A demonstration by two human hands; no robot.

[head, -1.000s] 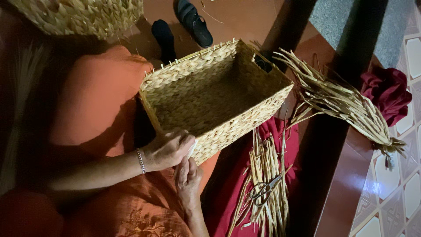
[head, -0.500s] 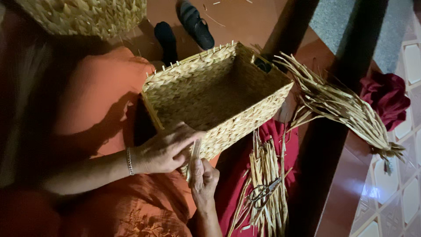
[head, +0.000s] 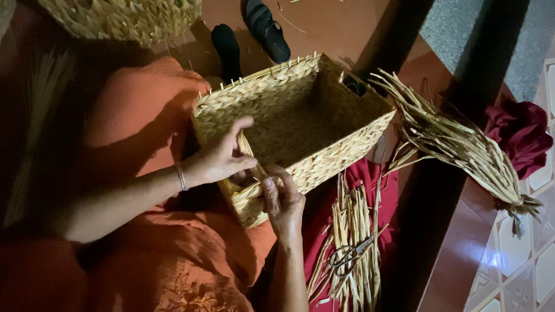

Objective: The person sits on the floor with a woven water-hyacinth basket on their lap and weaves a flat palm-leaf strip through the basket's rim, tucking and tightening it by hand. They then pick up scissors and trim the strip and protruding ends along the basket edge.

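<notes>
A rectangular woven straw basket [head: 324,95] rests on my lap, over orange clothing [head: 139,133]. Both hands meet at its near corner. My left hand [head: 222,157], with a thin bracelet on the wrist, reaches over the rim, its fingers pinching a flat straw strand [head: 247,149] that stands up at the corner. Just below it, my right hand [head: 282,199] is curled around the basket's corner and presses the weave there. The strand's lower end is hidden between the two hands.
Scissors [head: 348,255] lie on a pile of cut straw [head: 352,231] over a red cloth, right of my knee. A long straw bundle [head: 462,144] and a dark red cloth [head: 520,136] lie further right. Black sandals [head: 266,29] and another woven basket [head: 121,17] sit beyond.
My left hand has risen from the basket's side onto the rim at the corner. My right hand has moved up to the same corner and closed on it.
</notes>
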